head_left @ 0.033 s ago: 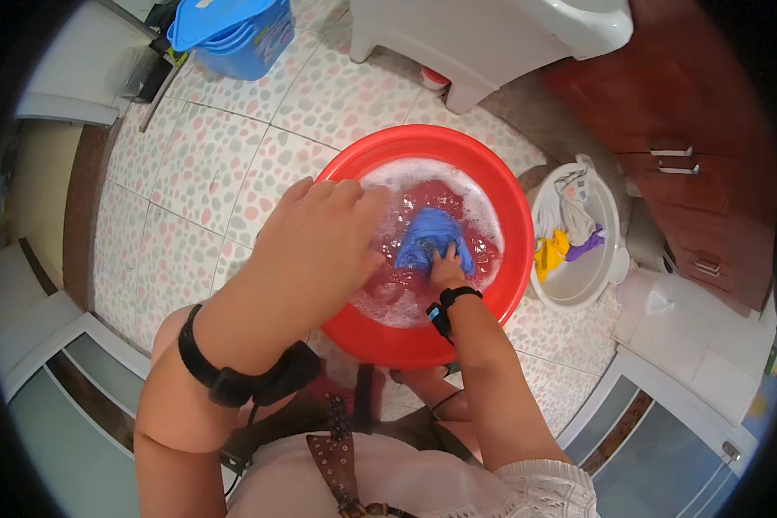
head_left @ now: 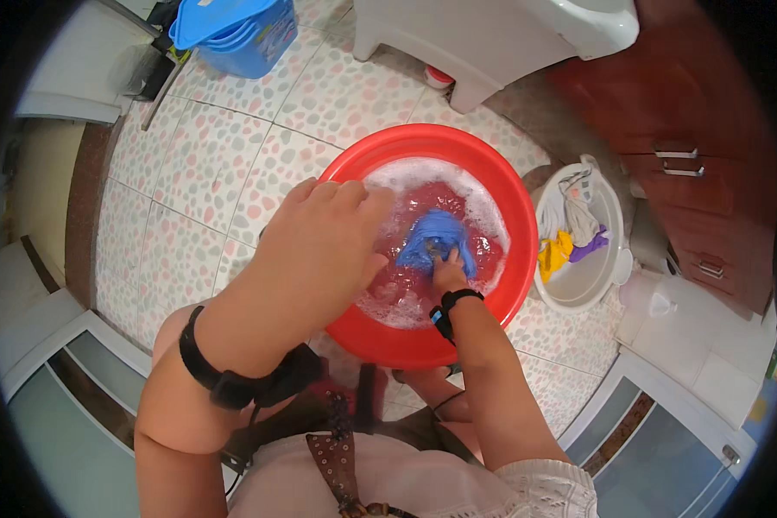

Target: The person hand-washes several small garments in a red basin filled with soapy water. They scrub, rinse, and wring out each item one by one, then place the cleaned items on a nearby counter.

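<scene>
little changed since earlier frame: blue cloth point(head_left: 432, 226) in sudsy water point(head_left: 397, 309) inside red basin point(head_left: 515, 259), right hand point(head_left: 448, 270) on it, grip cannot be told. left hand point(head_left: 324, 233), fingertips hidden, spread unclear, blocks basin's left rim; white tub point(head_left: 577, 289) beside, at right.

Spotted floor point(head_left: 207, 173), red cupboards point(head_left: 708, 198)

Tiled in pale squares, scattered with pink and grey pebble shapes. Bordered at left by a dark brown strip point(head_left: 85, 216). Fitted at right with cupboards bearing metal handles point(head_left: 676, 154); at top, with a white fixture point(head_left: 475, 47) on stubby legs. Flanked at both lower corners by white-framed glass panels point(head_left: 656, 449). Lit softly.
</scene>
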The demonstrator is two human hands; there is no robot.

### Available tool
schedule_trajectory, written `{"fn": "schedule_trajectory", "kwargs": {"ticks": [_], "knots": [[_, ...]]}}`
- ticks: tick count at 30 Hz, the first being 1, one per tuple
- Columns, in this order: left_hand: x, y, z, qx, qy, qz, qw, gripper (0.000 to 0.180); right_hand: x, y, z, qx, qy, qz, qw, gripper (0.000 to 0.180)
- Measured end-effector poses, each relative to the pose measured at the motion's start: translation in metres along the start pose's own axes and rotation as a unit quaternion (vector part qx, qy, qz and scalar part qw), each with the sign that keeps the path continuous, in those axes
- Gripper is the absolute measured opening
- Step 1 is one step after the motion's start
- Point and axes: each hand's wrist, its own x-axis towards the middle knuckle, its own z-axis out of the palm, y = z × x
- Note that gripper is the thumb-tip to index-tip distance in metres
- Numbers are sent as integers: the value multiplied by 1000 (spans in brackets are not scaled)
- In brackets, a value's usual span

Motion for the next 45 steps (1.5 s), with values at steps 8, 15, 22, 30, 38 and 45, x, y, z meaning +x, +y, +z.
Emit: {"fn": "schedule_trajectory", "kwargs": {"ticks": [8, 15, 22, 30, 38, 45], "knots": [[2, 8, 4, -1, -10, 25, 1000, 53, -5, -7, 20, 295, -155, -124, 935, 51], [-5, 9, 12, -15, 39, 59, 997, 50, -14, 8, -53, 565, -16, 24, 825, 22], [-7, 10, 14, -50, 54, 84, 994, 48, -79, 12, -153, 745, 102, -82, 654, 6], [18, 5, 80, -162, -8, 24, 986, 50, -169, -1, -248, 720, 190, -166, 646, 22], [51, 2, 213, -780, -129, -349, 503, 49, -170, -7, -243, 715, 122, -221, 652, 35], [49, -52, 311, -634, 10, -312, 707, 44, -92, 37, -124, 628, 122, -51, 767, 39]]}}
